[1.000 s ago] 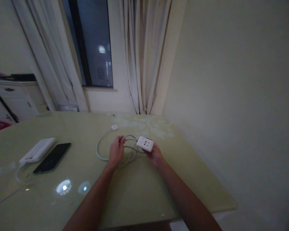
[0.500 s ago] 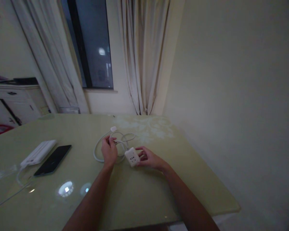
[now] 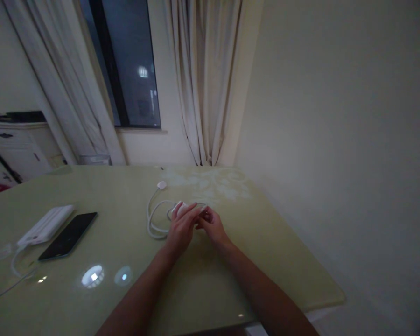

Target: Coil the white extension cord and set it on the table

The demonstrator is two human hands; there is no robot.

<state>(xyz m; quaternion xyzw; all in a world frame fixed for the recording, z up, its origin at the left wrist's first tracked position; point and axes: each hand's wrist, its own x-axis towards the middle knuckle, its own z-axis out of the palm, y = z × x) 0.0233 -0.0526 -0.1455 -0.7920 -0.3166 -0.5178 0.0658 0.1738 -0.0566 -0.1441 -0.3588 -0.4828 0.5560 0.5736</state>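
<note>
My left hand [image 3: 182, 228] is closed over a small white power strip [image 3: 179, 207], hiding most of it, sockets included. Close against it, my right hand [image 3: 212, 224] has its fingers curled together around a bit of the grey-white power cord [image 3: 151, 224] beside the strip. Its fingertips are partly hidden. The cord lies in loose loops on the table left of my hands. At its far end, the white plug [image 3: 161, 185] rests on the tabletop.
On the left of the green table [image 3: 126, 196] lie a black phone [image 3: 69, 236] and a white power bank [image 3: 47, 225] with a white cable [image 3: 7, 296]. A wall [image 3: 336, 140] runs along the right. Curtains [image 3: 203, 84] and a window [image 3: 131, 65] are behind.
My left hand has moved right from the cord loops onto the power strip. My right hand has shifted from the strip's right side to the cord. The strip has turned, hiding its sockets.
</note>
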